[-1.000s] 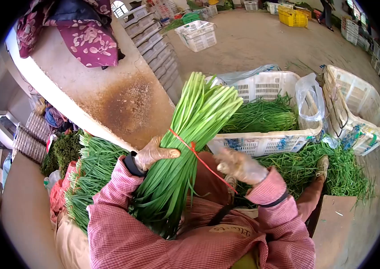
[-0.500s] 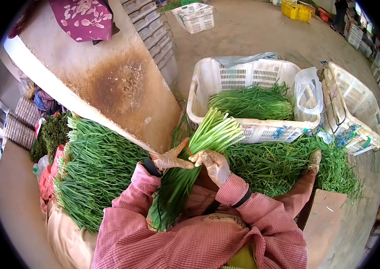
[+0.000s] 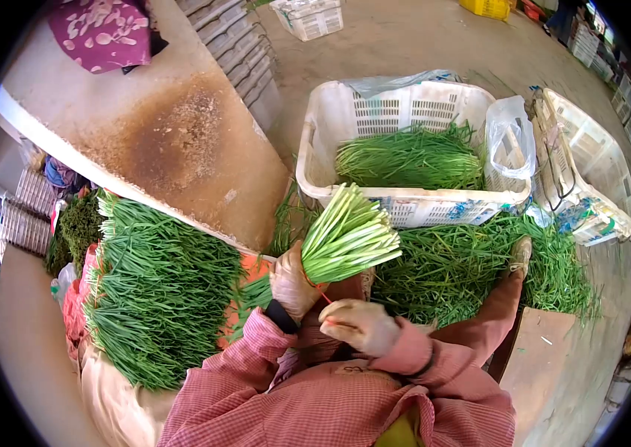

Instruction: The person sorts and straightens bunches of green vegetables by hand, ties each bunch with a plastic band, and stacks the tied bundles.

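My gloved left hand (image 3: 294, 281) is wrapped round a bunch of chives (image 3: 350, 232), whose pale cut ends fan out up and to the right. Its green leaves trail behind the wrist to the lower left. A thin red tie (image 3: 322, 293) runs from the bunch beside my left fingers down to my right hand (image 3: 362, 326). That gloved hand pinches the tie's end, just below the bunch. A large heap of chives (image 3: 170, 294) lies to my left, pale ends toward the far left.
Ahead, a white crate (image 3: 412, 195) holds more chives. Another white crate (image 3: 591, 164) leans at the right. Loose leaves (image 3: 442, 279) cover the floor round my outstretched foot. A stained board (image 3: 181, 141) with purple patterned cloth (image 3: 103, 33) rises at the upper left.
My right hand has moved down, away from the bunch, drawing the red tie out. My left hand has shifted right and now wraps the bunch, which has turned more sideways.
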The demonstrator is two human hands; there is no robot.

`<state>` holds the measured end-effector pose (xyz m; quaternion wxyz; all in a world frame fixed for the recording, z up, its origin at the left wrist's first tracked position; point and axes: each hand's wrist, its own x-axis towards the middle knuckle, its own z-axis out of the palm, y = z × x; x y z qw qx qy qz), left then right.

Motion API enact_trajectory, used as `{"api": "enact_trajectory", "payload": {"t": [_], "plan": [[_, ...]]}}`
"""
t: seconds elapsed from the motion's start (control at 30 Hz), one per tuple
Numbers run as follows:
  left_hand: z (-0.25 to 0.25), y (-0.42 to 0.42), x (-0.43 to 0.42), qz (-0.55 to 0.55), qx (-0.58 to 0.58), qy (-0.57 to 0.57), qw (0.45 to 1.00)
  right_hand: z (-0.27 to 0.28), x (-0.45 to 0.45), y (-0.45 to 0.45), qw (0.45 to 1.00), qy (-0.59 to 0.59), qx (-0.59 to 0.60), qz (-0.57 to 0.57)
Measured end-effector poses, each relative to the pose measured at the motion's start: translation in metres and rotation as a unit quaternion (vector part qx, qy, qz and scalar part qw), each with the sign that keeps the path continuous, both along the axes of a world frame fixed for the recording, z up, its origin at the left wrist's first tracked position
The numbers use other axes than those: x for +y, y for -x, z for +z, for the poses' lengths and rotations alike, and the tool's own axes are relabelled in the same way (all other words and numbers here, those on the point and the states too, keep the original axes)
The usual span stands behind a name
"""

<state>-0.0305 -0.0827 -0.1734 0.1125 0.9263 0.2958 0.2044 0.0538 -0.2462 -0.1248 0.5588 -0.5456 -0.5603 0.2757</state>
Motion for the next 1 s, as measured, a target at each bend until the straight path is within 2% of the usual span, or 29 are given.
{"api": "enact_trajectory", "payload": {"t": [0.03, 0.07, 0.1, 0.13, 0.17, 0.2, 0.27, 0.33, 0.37, 0.4, 0.47, 0.5, 0.53, 0.57, 0.6, 0.63, 0.7, 0.73, 0.77, 0.8, 0.83, 0.87, 1.0], "plan": [[0.000, 0.002, -0.004, 0.004, -0.015, -0.030, 0.999, 0.022, -0.016, -0.027, 0.997, -0.036, -0.044, -0.056], [0.000, 0.003, -0.008, 0.010, -0.031, -0.060, 0.998, 0.032, -0.028, -0.054, 0.991, -0.038, 0.034, -0.121], [0.005, 0.003, -0.013, 0.009, -0.014, -0.055, 0.998, 0.042, -0.035, -0.076, 0.966, -0.061, 0.009, -0.249], [0.005, 0.003, -0.017, 0.006, -0.011, -0.050, 0.999, 0.053, -0.038, -0.096, 0.932, 0.004, -0.129, -0.338], [0.004, 0.002, -0.019, 0.006, 0.000, -0.052, 0.999, 0.052, -0.031, -0.110, 0.912, 0.048, -0.219, -0.345], [0.006, 0.000, -0.020, 0.007, 0.011, -0.056, 0.998, 0.037, -0.017, -0.126, 0.897, 0.029, -0.308, -0.315], [0.010, -0.003, -0.024, 0.009, 0.025, -0.048, 0.998, 0.028, 0.011, -0.133, 0.846, 0.133, -0.449, -0.255], [0.007, -0.004, -0.025, 0.000, 0.006, -0.085, 0.996, 0.005, 0.031, -0.137, 0.862, 0.329, -0.372, -0.099], [0.008, -0.004, -0.026, 0.006, 0.020, -0.086, 0.996, -0.007, 0.030, -0.141, 0.799, 0.171, -0.565, -0.112], [0.009, -0.005, -0.026, 0.008, 0.021, -0.084, 0.996, -0.025, 0.026, -0.151, 0.908, 0.093, -0.378, -0.154], [0.009, -0.004, -0.026, 0.018, 0.034, -0.081, 0.996, -0.031, 0.000, -0.186, 0.841, 0.270, -0.372, -0.285], [0.009, -0.002, -0.026, 0.020, 0.039, -0.077, 0.996, 0.013, -0.013, -0.206, 0.761, 0.415, -0.354, -0.351], [0.008, -0.001, -0.025, 0.025, 0.035, -0.080, 0.996, -0.005, -0.051, -0.238, 0.792, 0.370, -0.196, -0.443], [0.008, -0.002, -0.024, 0.030, 0.028, -0.083, 0.996, -0.024, -0.088, -0.270, 0.798, 0.281, -0.042, -0.531], [0.008, -0.002, -0.024, 0.030, 0.027, -0.081, 0.996, -0.020, -0.107, -0.285, 0.603, 0.570, -0.291, -0.477], [0.009, -0.002, -0.024, 0.026, 0.030, -0.077, 0.996, -0.021, -0.098, -0.263, 0.650, 0.500, -0.262, -0.509], [0.011, -0.006, -0.027, 0.017, 0.047, -0.073, 0.996, -0.015, -0.064, -0.207, 0.756, 0.312, -0.392, -0.420], [0.012, -0.006, -0.030, 0.012, 0.053, -0.072, 0.996, -0.013, -0.041, -0.181, 0.848, 0.209, -0.327, -0.360], [0.012, -0.008, -0.032, 0.005, 0.055, -0.077, 0.995, 0.003, -0.017, -0.152, 0.883, 0.272, -0.241, -0.295], [0.012, -0.012, -0.034, 0.002, 0.054, -0.084, 0.995, -0.017, 0.005, -0.154, 0.912, 0.228, -0.288, -0.182], [0.013, -0.012, -0.037, 0.002, 0.050, -0.086, 0.995, -0.015, 0.025, -0.140, 0.907, 0.301, -0.264, -0.132], [0.014, -0.013, -0.037, 0.005, 0.051, -0.091, 0.995, -0.058, 0.037, -0.142, 0.965, 0.123, -0.188, -0.138], [0.017, -0.010, -0.037, 0.008, 0.051, -0.068, 0.996, -0.052, 0.027, -0.134, 0.970, 0.062, -0.164, -0.169]]}}
